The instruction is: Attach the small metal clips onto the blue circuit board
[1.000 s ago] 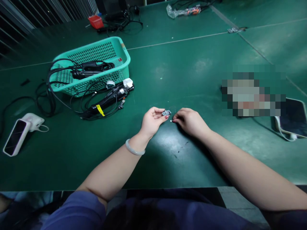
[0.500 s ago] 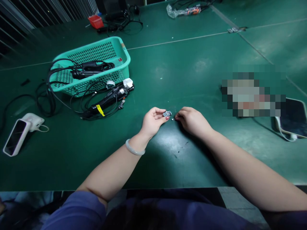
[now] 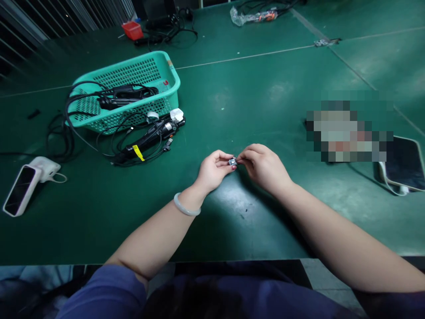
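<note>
Between its thumb and fingers, my left hand [image 3: 214,170] pinches a small silvery electronic part [image 3: 232,162] just above the green table [image 3: 206,230]. From the other side my right hand [image 3: 262,166] comes up against this part, its thumb and fingertips pressed together at the part's right end. Whatever those right fingertips grip is too small and covered to make out. A pale bangle [image 3: 187,206] circles my left wrist.
At the left, a teal basket [image 3: 172,95] holds black cabled devices; another black device [image 3: 146,141] with a yellow tag lies before it. A white-cased device [image 3: 20,190] is far left, a phone [image 3: 405,164] far right, beside a blurred patch. A red box [image 3: 133,30] stands behind.
My right hand has moved left to meet the small part, closing the gap between the hands. The small light piece that showed at its fingertips is now hidden. My left hand has turned the part slightly.
</note>
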Available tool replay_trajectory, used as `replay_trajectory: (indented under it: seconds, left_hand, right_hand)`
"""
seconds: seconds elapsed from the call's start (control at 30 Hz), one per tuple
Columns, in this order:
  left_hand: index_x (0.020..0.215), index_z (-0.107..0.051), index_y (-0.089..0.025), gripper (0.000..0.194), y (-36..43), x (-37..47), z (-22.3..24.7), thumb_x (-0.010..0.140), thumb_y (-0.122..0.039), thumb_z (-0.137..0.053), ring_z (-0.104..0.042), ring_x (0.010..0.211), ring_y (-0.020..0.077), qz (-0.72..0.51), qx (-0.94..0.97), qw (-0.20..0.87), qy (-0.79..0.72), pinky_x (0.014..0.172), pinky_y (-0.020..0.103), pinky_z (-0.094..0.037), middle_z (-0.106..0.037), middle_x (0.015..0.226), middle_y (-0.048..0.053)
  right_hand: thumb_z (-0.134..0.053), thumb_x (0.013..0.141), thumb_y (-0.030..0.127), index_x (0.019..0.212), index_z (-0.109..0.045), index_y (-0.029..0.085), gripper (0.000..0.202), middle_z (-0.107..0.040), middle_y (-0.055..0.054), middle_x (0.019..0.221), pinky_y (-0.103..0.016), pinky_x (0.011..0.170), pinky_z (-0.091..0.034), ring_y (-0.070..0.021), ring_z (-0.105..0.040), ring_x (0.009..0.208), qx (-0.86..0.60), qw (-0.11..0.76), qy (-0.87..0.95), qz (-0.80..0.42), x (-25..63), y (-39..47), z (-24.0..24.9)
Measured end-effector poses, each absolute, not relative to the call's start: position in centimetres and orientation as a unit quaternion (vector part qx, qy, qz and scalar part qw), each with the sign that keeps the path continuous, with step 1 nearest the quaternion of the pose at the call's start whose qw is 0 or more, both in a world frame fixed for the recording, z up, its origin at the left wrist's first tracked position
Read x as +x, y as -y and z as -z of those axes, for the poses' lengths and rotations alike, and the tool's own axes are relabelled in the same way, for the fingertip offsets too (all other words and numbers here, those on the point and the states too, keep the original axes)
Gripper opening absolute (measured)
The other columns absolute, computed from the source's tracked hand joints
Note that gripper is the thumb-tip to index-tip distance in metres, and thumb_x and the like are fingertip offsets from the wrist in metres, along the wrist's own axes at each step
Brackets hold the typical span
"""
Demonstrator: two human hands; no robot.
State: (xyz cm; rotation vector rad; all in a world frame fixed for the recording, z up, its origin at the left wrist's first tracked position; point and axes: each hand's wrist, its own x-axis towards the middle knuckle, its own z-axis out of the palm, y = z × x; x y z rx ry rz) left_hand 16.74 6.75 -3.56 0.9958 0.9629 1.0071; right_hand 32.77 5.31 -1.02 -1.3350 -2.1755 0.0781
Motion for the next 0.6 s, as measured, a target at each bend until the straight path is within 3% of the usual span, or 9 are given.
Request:
replay_trajectory:
  seconds: [0.23, 0.4, 0.6]
  left_hand:
    - [0.080, -0.059, -0.016, 0.031, -6.8, 16.6, 3.6, 0.056, -0.009, -0.079, -0.066, 0.081, 0.0126, -0.450, 0.440, 0.658, -0.414, 0.090, 0.036, -0.049, -0.069, 0.081, 0.000]
    - [0.084, -0.061, -0.016, 0.032, -6.9, 16.3, 3.3, 0.058, -0.012, -0.080, -0.066, 0.085, 0.0116, -0.479, 0.411, 0.667, -0.397, 0.095, 0.035, -0.047, -0.069, 0.086, 0.001]
    - [0.090, -0.060, -0.017, 0.021, -6.5, 16.1, 2.6, 0.072, -0.009, -0.068, -0.067, 0.092, 0.0120, -0.516, 0.323, 0.699, -0.376, 0.098, 0.033, -0.046, -0.068, 0.088, 0.000]
  right_hand:
    - [-0.056, 0.087, 0.020, 0.083, -0.071, 0.017, 0.016, -0.069, -0.008, 0.084, -0.032, 0.074, -0.052, -0.0205, -0.062, 0.079, -0.502, 0.298, 0.811, -0.030, 32.9, -5.1, 0.8]
    - [-0.054, 0.087, 0.019, 0.087, -0.072, 0.019, 0.018, -0.069, -0.006, 0.086, -0.031, 0.072, -0.053, -0.0181, -0.064, 0.080, -0.514, 0.373, 0.772, -0.034, 32.9, -5.2, 1.0]
    - [-0.054, 0.088, 0.023, 0.083, -0.071, 0.019, 0.019, -0.070, -0.006, 0.086, -0.032, 0.074, -0.052, -0.0176, -0.065, 0.079, -0.523, 0.401, 0.738, -0.142, 33.0, -5.9, 2.6]
